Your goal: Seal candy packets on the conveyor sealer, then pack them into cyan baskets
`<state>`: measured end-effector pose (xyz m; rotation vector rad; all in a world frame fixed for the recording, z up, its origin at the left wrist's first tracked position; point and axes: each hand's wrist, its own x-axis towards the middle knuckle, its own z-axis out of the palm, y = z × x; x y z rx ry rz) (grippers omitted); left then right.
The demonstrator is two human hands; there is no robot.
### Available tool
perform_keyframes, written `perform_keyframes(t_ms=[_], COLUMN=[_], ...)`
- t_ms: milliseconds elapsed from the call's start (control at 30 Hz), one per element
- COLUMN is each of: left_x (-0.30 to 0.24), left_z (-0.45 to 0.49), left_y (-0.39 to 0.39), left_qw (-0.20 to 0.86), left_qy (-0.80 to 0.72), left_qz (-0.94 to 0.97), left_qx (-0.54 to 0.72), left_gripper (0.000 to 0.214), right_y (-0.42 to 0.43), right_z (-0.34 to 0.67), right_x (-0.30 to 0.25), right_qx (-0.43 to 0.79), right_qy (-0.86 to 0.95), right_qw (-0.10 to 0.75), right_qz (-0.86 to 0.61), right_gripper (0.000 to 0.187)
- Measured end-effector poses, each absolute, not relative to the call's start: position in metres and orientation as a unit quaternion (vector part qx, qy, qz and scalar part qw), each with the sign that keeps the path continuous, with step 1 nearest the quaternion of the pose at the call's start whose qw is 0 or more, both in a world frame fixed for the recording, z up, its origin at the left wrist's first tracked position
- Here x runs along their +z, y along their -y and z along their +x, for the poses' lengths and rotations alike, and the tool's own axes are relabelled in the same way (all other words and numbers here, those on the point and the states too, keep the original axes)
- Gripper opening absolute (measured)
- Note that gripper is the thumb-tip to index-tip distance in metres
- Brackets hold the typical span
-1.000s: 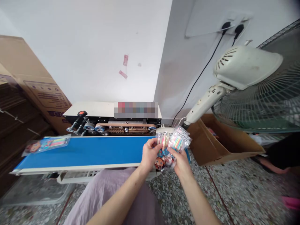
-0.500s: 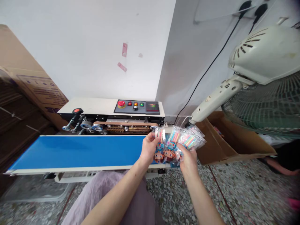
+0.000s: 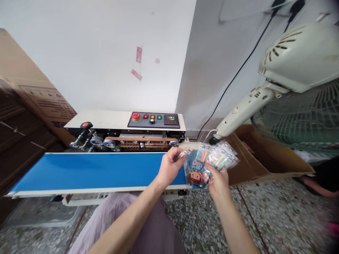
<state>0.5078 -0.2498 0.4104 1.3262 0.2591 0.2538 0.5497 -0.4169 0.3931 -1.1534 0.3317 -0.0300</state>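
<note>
My left hand [image 3: 171, 165] is pinched on the top of one clear plastic packet [image 3: 183, 153], over the right end of the blue conveyor belt [image 3: 106, 171]; most of that packet is hidden behind the fingers. My right hand [image 3: 219, 178] grips a fanned bunch of clear packets [image 3: 198, 165], thumb on top. They hold pastel striped sticks and have a blue label with a cartoon face. Behind the belt stands a bag sealing machine [image 3: 106, 119] with rollers, a brown band, a red stop button [image 3: 136, 117] and a lit display [image 3: 171, 119].
On the right a large fan [image 3: 293, 60] leans over an open cardboard box [image 3: 249, 165]. Another cardboard carton [image 3: 42, 95] stands at the left. A clear plastic tub [image 3: 45, 213] is under the belt. Black cables run down the wall, and part of another person's foot shows at far right.
My left hand has drawn its packet away from the bunch and turned it, so its printed front no longer shows. The right hand with the bunch has shifted slightly right.
</note>
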Motion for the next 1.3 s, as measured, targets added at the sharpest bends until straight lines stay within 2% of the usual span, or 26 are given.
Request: perform_keyframes(t_ms=[267, 467, 767, 1067, 1200, 1300], left_x=[0.436, 0.418, 0.393, 0.395, 0.403, 0.414], left_z=[0.512, 0.523, 0.550, 0.564, 0.545, 0.501], left_y=[0.259, 0.270, 0.275, 0.252, 0.218, 0.181], left_qw=[0.821, 0.857, 0.874, 0.846, 0.823, 0.785], left_qy=[-0.058, -0.144, -0.257, -0.338, -0.371, -0.401], left_qz=[0.557, 0.493, 0.405, 0.404, 0.429, 0.470], left_qx=[0.112, 0.044, -0.074, -0.076, -0.028, 0.047], left_gripper=[0.022, 0.033, 0.007, 0.012, 0.007, 0.013], right_y=[0.419, 0.428, 0.447, 0.440, 0.441, 0.446], right_z=[0.540, 0.543, 0.548, 0.545, 0.538, 0.531], right_x=[0.414, 0.411, 0.402, 0.401, 0.406, 0.409], right_qx=[0.000, -0.007, -0.037, -0.020, -0.002, 0.004], right_qy=[-0.139, -0.131, -0.147, -0.153, -0.155, -0.155], right_qw=[0.827, 0.820, 0.814, 0.812, 0.806, 0.799], right_qz=[-0.545, -0.556, -0.561, -0.563, -0.572, -0.581], right_gripper=[0.053, 0.049, 0.060, 0.059, 0.054, 0.052])
